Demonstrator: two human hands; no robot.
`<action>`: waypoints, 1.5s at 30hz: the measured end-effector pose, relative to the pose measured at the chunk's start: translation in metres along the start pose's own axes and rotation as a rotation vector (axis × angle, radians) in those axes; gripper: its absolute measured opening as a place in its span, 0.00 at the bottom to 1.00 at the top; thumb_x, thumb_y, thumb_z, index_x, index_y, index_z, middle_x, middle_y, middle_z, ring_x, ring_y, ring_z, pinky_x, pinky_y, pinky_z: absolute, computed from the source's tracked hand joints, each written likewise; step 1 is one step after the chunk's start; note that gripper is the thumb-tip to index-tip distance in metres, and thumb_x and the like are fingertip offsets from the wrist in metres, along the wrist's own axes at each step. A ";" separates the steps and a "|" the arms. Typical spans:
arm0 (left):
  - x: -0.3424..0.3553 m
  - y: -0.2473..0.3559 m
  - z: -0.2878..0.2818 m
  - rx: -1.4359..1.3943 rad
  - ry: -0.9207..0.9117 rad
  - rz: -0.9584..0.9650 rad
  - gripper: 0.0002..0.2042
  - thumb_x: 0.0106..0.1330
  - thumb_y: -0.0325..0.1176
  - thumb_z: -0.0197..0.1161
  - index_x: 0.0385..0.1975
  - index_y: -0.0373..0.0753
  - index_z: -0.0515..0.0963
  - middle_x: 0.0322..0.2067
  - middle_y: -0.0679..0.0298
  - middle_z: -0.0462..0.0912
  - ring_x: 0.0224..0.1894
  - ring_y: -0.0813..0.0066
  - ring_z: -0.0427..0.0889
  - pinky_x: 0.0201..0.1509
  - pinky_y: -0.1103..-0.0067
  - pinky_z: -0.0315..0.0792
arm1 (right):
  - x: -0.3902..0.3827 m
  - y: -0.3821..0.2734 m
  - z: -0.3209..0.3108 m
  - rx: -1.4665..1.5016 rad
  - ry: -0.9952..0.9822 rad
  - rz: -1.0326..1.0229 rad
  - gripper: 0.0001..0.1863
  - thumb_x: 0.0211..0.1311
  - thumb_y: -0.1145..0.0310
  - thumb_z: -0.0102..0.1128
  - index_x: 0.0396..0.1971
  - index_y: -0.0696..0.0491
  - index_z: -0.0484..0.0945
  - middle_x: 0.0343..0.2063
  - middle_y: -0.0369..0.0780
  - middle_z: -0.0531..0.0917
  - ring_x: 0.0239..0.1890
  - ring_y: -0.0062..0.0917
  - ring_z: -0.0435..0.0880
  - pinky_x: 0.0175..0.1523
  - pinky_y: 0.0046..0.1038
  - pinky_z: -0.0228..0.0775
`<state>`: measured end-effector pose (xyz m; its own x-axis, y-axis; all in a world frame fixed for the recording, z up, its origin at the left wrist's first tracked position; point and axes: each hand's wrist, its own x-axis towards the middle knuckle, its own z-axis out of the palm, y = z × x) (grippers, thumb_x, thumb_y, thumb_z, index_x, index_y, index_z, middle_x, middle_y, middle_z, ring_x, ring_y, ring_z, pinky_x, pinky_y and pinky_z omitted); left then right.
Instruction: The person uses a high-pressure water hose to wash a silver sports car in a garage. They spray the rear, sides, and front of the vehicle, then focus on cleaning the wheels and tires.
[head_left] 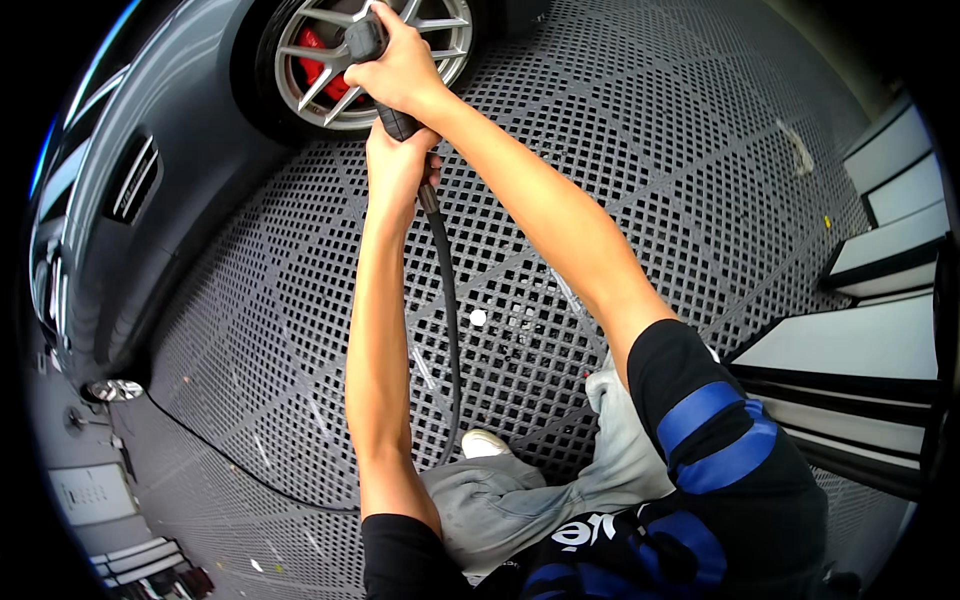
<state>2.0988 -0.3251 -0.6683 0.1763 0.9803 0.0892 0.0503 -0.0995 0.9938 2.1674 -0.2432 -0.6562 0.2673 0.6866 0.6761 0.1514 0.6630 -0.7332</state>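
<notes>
Both my hands grip a black pressure washer gun point(397, 122), held out in front of a car wheel point(455, 22) with silver spokes and a red brake caliper point(316, 62). My right hand point(405, 68) is closed around its upper part, close behind the dark rounded head. Lower down, my left hand point(393, 168) wraps the end where a metal fitting joins a black hose point(447, 270). From there the hose hangs down between my forearms towards my legs. The gun's front end and any trigger are hard to make out.
A dark grey car point(190, 90) fills the upper left. Underfoot lies grey perforated grid flooring point(650, 180), with a small white disc point(478, 318) on it. More hose point(215, 455) runs across the left floor. White panels with black edges point(850, 345) stand at right.
</notes>
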 end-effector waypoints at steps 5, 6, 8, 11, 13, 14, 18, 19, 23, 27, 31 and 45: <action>-0.025 -0.026 0.030 -0.312 -0.256 0.068 0.28 0.74 0.41 0.57 0.67 0.38 0.55 0.58 0.52 0.69 0.52 0.58 0.83 0.35 0.70 0.88 | 0.022 0.006 -0.046 0.072 0.020 0.211 0.51 0.45 0.71 0.69 0.73 0.61 0.55 0.49 0.56 0.83 0.50 0.39 0.85 0.54 0.34 0.77; -0.030 -0.032 0.035 -0.227 -0.264 0.063 0.31 0.76 0.43 0.53 0.71 0.39 0.48 0.63 0.49 0.62 0.55 0.52 0.82 0.37 0.68 0.89 | 0.030 0.009 -0.061 0.150 -0.009 0.249 0.52 0.44 0.72 0.70 0.72 0.62 0.55 0.48 0.55 0.83 0.49 0.39 0.86 0.54 0.33 0.77; -0.043 -0.044 0.045 -0.248 -0.294 0.106 0.33 0.76 0.43 0.53 0.73 0.39 0.45 0.64 0.48 0.62 0.52 0.52 0.83 0.36 0.69 0.89 | 0.046 0.014 -0.086 0.231 0.058 0.286 0.51 0.41 0.74 0.69 0.71 0.66 0.57 0.42 0.51 0.85 0.41 0.36 0.87 0.48 0.31 0.79; -0.061 -0.050 0.051 -0.165 -0.412 0.028 0.31 0.78 0.46 0.50 0.71 0.35 0.50 0.55 0.48 0.75 0.33 0.67 0.85 0.24 0.83 0.75 | 0.065 0.020 -0.126 0.125 0.401 0.062 0.46 0.40 0.75 0.66 0.67 0.62 0.65 0.33 0.46 0.86 0.27 0.29 0.85 0.33 0.30 0.79; -0.063 -0.042 0.052 -0.250 -0.653 -0.143 0.26 0.79 0.43 0.49 0.69 0.34 0.59 0.33 0.58 0.81 0.20 0.81 0.74 0.20 0.88 0.63 | 0.070 0.027 -0.168 0.540 0.248 0.174 0.28 0.41 0.78 0.60 0.50 0.58 0.74 0.22 0.44 0.80 0.19 0.30 0.80 0.25 0.32 0.76; -0.068 -0.037 0.055 -0.107 -0.549 -0.145 0.24 0.80 0.42 0.48 0.68 0.34 0.63 0.27 0.63 0.77 0.17 0.85 0.68 0.18 0.88 0.59 | 0.071 0.030 -0.182 0.632 0.269 0.260 0.25 0.41 0.78 0.60 0.47 0.57 0.74 0.20 0.43 0.78 0.17 0.30 0.79 0.23 0.32 0.75; -0.076 0.001 0.067 0.357 -0.352 -0.002 0.20 0.80 0.35 0.49 0.65 0.32 0.70 0.19 0.73 0.69 0.17 0.92 0.60 0.18 0.90 0.52 | 0.069 0.047 -0.220 0.942 0.313 0.495 0.10 0.41 0.74 0.59 0.28 0.56 0.74 0.17 0.43 0.76 0.15 0.31 0.77 0.22 0.34 0.75; -0.075 0.012 0.072 0.457 -0.306 0.073 0.19 0.80 0.34 0.50 0.65 0.32 0.71 0.19 0.74 0.69 0.17 0.92 0.60 0.19 0.90 0.51 | 0.069 0.052 -0.226 1.015 0.310 0.526 0.08 0.41 0.73 0.59 0.26 0.56 0.74 0.17 0.43 0.76 0.16 0.31 0.76 0.23 0.35 0.75; -0.070 0.059 0.088 0.664 -0.224 0.156 0.17 0.76 0.31 0.55 0.60 0.31 0.77 0.18 0.72 0.70 0.22 0.89 0.64 0.25 0.86 0.58 | 0.074 0.072 -0.234 1.202 0.195 0.519 0.08 0.44 0.67 0.57 0.23 0.55 0.75 0.17 0.40 0.76 0.18 0.31 0.76 0.25 0.36 0.75; -0.077 0.081 0.096 0.734 -0.203 0.176 0.17 0.75 0.33 0.56 0.57 0.31 0.79 0.18 0.70 0.70 0.22 0.88 0.65 0.25 0.85 0.58 | 0.071 0.087 -0.209 1.407 0.156 0.538 0.09 0.45 0.66 0.56 0.22 0.56 0.74 0.16 0.39 0.76 0.17 0.32 0.76 0.27 0.39 0.77; -0.074 0.084 0.088 0.796 -0.146 0.187 0.17 0.75 0.33 0.57 0.57 0.30 0.79 0.18 0.72 0.68 0.21 0.89 0.61 0.24 0.85 0.53 | 0.072 0.098 -0.195 1.476 0.149 0.530 0.08 0.45 0.66 0.57 0.22 0.55 0.74 0.17 0.40 0.76 0.18 0.31 0.76 0.27 0.38 0.78; -0.080 0.087 0.081 0.904 -0.097 0.209 0.18 0.76 0.37 0.56 0.59 0.32 0.78 0.18 0.73 0.68 0.22 0.88 0.61 0.25 0.86 0.53 | 0.079 0.105 -0.155 1.608 0.221 0.436 0.04 0.45 0.71 0.55 0.23 0.53 0.72 0.17 0.39 0.75 0.17 0.25 0.75 0.25 0.29 0.75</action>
<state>2.1688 -0.4259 -0.5946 0.3476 0.9129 0.2139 0.7474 -0.4075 0.5248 2.3522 -0.1653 -0.6909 0.1648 0.9289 0.3315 -0.9863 0.1538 0.0592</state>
